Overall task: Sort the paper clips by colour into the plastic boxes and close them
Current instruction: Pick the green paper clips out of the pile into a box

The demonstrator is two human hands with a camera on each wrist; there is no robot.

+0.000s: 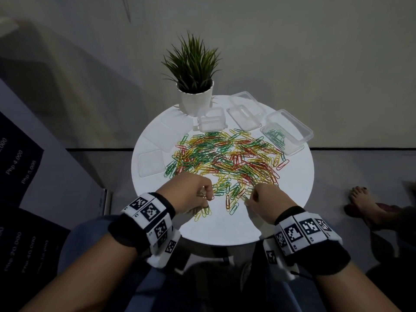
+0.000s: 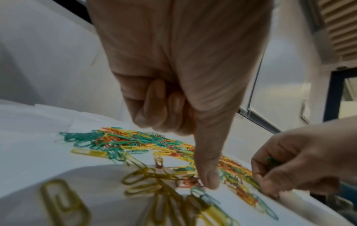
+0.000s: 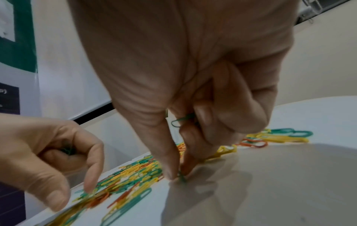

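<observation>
On the round table [image 1: 292,199], three open boxes [image 1: 286,134]; both hands' [image 1: 191,194] grips around green clips [image 3: 183,120].

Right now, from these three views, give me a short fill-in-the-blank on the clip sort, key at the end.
1. The only box that already holds clips holds ____ ones.
2. The clip pile lies on a round ____ table.
3. The right hand pinches a ____ clip at the table.
4. Behind the boxes stands a potted ____ in a white pot.

Missing words: green; white; green; plant
</observation>
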